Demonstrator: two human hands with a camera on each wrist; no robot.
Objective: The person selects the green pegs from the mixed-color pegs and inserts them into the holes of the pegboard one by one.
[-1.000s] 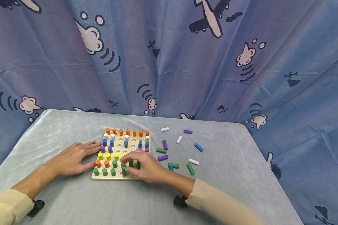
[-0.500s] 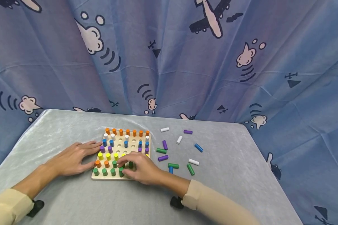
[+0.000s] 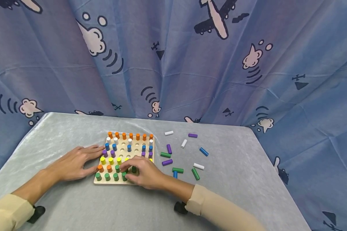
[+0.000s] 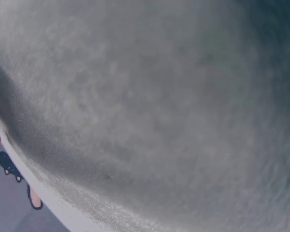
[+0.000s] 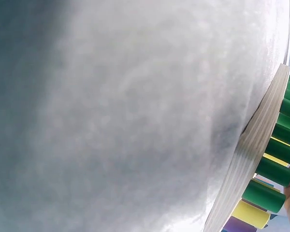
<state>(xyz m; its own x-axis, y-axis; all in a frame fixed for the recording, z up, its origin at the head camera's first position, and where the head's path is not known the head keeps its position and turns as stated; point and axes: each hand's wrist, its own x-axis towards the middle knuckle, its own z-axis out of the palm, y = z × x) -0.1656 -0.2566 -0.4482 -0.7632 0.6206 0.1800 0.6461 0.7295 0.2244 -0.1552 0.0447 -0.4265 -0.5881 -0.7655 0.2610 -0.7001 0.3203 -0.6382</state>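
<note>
Hands (image 3: 146,171) on unmarked pegboard (image 3: 134,145); no writing.

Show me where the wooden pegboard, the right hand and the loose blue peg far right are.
wooden pegboard (image 3: 96,181), head view, near left corner of its base.
right hand (image 3: 146,170), head view, back of the hand.
loose blue peg (image 3: 203,151), head view, middle of its side.

A grey velvety cloth-covered table (image 3: 237,179) carries a square pale wooden pegboard (image 3: 123,148) and scattered white, purple, blue and green cylindrical pegs (image 3: 177,170).
</note>
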